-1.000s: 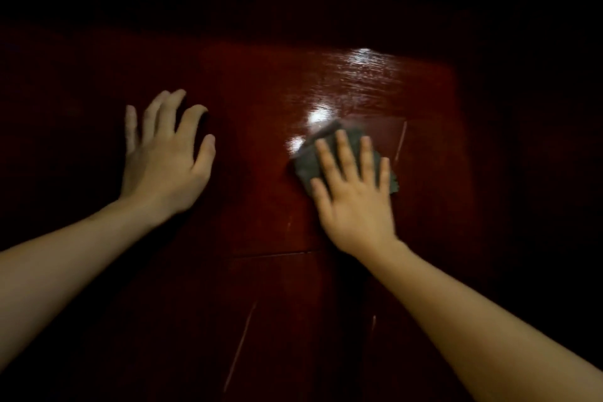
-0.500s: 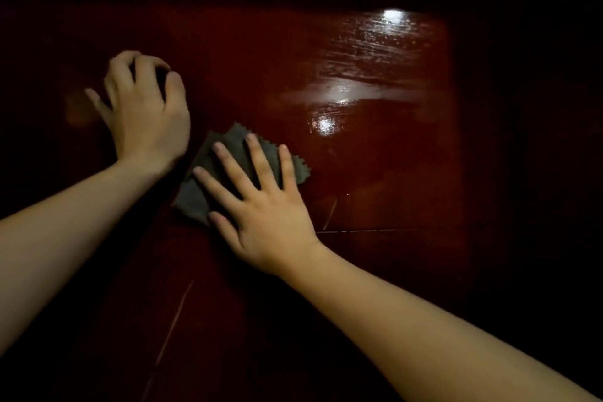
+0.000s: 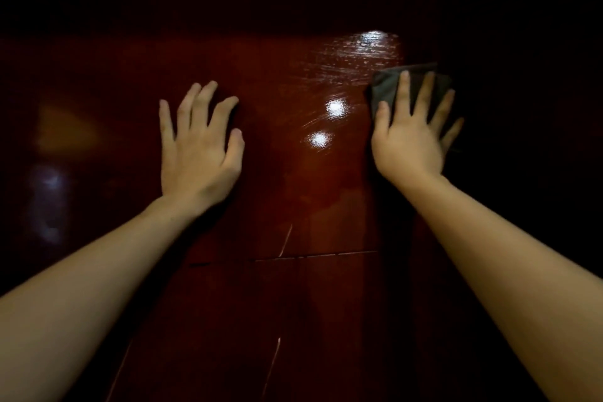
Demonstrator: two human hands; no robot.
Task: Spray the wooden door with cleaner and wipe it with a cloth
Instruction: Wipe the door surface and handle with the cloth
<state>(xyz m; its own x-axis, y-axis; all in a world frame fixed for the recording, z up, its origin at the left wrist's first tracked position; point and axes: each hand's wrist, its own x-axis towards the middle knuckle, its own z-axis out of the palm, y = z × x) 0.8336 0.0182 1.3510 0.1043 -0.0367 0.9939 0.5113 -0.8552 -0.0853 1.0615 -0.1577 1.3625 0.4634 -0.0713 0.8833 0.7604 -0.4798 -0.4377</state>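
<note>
The right hand (image 3: pixel 411 137) is pressing a dark grey cloth (image 3: pixel 390 83) flat, fingers splayed, at the glossy dark-red wooden door's (image 3: pixel 293 192) right side while the empty left hand (image 3: pixel 199 153) is bracing open-palmed, possibly slipping on wet streaks.

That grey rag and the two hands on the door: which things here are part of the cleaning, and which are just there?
In the job:
- wooden door, glossy, with wet streaks
- grey cloth, pressed flat under the right hand
- left hand, spread bare against the door

Just there:
- nothing else shows; no spray bottle is in view, and the surroundings are too dark.
</note>
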